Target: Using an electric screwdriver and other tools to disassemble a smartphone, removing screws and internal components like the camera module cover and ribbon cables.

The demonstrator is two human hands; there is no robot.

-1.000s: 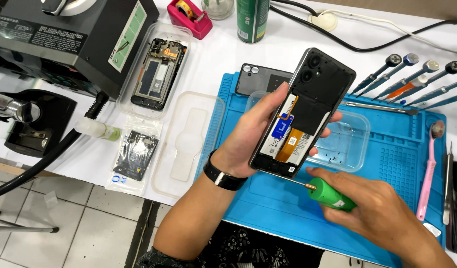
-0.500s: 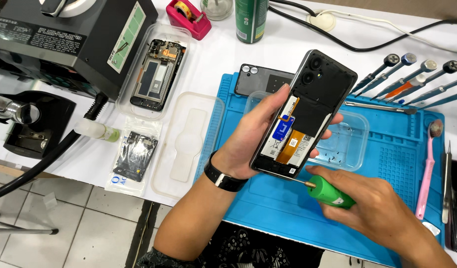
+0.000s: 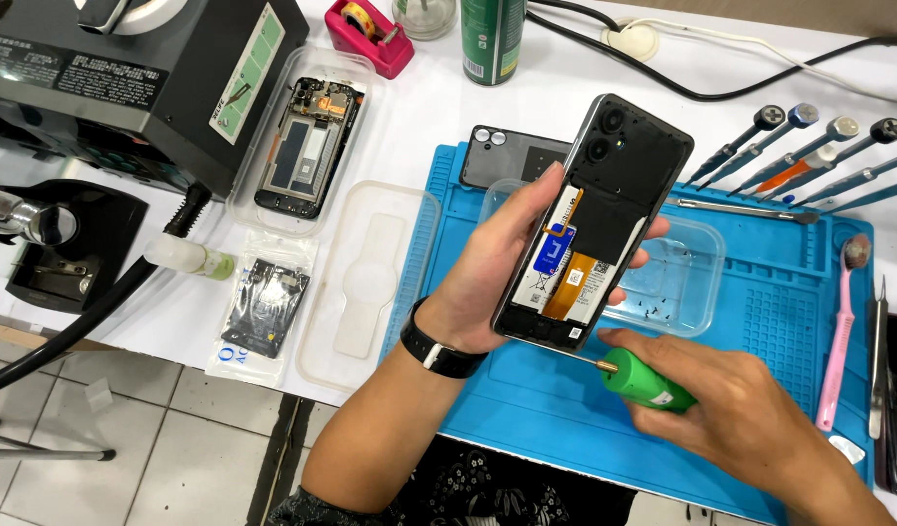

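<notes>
Two hands work on an opened phone (image 3: pixel 590 229) above a blue mat (image 3: pixel 526 409).

Left hand (image 3: pixel 502 263) grips the phone, back cover off, battery and orange flex exposed. Right hand (image 3: pixel 731 414) clasps a green screwdriver (image 3: pixel 643 382), tip at the lower edge. Removed back panel (image 3: pixel 512 156) lies on the mat; black inner covers remain fitted, so disassembly seems partial.

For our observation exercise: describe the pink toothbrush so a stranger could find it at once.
Start at the blue rubber work mat on the white table. Along its right edge lies the pink toothbrush, bristle head pointing away from the person, beside slim metal tweezers. It is the only pink, long-handled tool on the mat.
</notes>
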